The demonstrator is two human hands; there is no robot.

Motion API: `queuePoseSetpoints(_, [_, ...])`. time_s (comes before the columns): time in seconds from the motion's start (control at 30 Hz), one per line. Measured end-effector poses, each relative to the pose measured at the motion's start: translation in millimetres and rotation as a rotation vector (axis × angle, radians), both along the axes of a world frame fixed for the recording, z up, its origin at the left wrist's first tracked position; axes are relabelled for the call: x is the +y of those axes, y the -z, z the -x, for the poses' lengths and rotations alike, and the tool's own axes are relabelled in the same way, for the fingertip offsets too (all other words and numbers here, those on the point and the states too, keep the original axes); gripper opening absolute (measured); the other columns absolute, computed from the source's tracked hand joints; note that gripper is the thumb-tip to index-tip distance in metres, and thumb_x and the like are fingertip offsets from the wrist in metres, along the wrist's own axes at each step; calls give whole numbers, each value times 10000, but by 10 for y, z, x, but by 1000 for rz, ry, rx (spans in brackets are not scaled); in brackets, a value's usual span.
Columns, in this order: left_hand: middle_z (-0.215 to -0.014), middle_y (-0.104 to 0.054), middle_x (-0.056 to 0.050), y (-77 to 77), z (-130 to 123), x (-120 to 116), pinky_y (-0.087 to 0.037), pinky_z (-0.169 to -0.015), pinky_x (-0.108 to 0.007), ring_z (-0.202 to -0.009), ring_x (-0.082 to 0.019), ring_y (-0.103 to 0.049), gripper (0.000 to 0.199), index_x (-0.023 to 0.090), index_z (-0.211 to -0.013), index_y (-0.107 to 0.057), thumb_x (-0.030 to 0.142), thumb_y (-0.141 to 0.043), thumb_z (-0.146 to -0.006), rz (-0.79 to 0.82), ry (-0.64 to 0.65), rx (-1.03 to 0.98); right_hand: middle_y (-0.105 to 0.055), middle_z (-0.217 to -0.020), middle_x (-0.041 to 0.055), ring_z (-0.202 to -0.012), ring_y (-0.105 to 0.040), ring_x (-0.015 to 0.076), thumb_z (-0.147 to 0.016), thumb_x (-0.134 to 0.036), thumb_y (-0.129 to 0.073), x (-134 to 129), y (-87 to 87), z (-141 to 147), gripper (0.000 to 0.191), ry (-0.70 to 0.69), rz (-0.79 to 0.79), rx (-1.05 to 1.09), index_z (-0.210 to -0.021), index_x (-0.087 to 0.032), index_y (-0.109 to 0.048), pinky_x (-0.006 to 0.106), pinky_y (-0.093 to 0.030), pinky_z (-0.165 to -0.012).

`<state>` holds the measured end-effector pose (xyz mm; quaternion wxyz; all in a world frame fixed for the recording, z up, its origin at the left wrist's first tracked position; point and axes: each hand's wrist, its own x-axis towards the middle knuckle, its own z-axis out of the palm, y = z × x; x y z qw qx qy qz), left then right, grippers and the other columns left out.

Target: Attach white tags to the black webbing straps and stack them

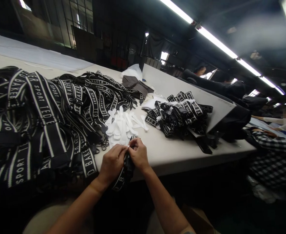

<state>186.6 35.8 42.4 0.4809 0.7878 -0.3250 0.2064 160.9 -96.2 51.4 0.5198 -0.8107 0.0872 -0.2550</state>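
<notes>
My left hand [113,162] and my right hand [139,155] meet at the table's front edge, both with closed fingers. Between them is a folded black webbing strap [120,180] with white lettering, its lower end hanging below my hands. A bit of white strip [128,147] shows at the pinched fingertips; the fingers hide most of it. Just beyond my hands lies a loose pile of white strips [123,127]. Many lettered straps [45,110] with black buckles and clips heap up on the left. To the right sits a pile of folded strap bundles [182,110], some with white bands around them.
The pale table [162,156] runs across in front of me. Dark grey cloth [136,85] and a white plastic bag [132,71] lie at the back. A white board [177,84] leans behind the bundles. Other people, one in a checked garment [274,159], are at the right.
</notes>
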Motion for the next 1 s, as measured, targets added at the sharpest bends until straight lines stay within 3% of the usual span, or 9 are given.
queuePoseSetpoints(0.17, [-667,-639,-6,-147,-64,42,-450,-616,-275,-631,-179,-610,281,195,-753,-589,441,-542,-880,81,54,453,-586,-682,-40,-543,-436,114,-750,-240,-633,13,44,53,55,-45,-90,-43,-784,-197,-625,244,-381,-552])
queuePoseSetpoints(0.27, [-737,-657,-16,-144,-117,50,-479,-630,-271,-687,-187,-631,291,185,-827,-605,464,-665,-766,167,136,560,-572,-673,-44,-545,-426,112,-739,-244,-667,21,52,58,81,-26,-112,-67,-780,-195,-616,243,-370,-545])
queuePoseSetpoints(0.43, [-563,-576,20,-152,-192,79,-413,-482,-242,-477,-138,-526,309,167,-710,-596,464,-678,-696,211,282,763,-604,-790,-11,-584,-440,106,-764,-245,-685,16,27,101,78,-57,-26,-154,-739,-191,-635,247,-398,-592])
queuePoseSetpoints(0.5, [-547,-574,20,-167,-182,84,-421,-491,-246,-471,-140,-531,296,167,-692,-593,455,-657,-703,227,249,765,-595,-853,7,-604,-459,105,-783,-267,-680,16,2,152,87,-73,17,-168,-751,-187,-669,248,-407,-602])
queuePoseSetpoints(0.63, [-608,-610,4,-189,-78,73,-435,-550,-264,-547,-163,-573,272,187,-715,-605,446,-577,-793,140,88,585,-578,-756,9,-670,-532,136,-839,-370,-634,46,-39,235,218,-130,-2,-69,-743,-183,-693,253,-419,-626])
queuePoseSetpoints(0.8, [-707,-648,-10,-189,28,69,-430,-669,-288,-685,-183,-604,249,205,-752,-616,401,-514,-868,31,25,366,-563,-642,-18,-627,-513,143,-845,-453,-611,99,2,177,307,-37,-66,25,-689,-190,-633,256,-397,-596])
queuePoseSetpoints(1.0, [-622,-619,13,-90,-53,83,-441,-601,-265,-592,-165,-588,220,205,-736,-589,399,-562,-836,208,-19,528,-523,-612,-24,-595,-466,142,-850,-394,-591,122,40,222,303,56,12,19,-619,-200,-557,265,-363,-579])
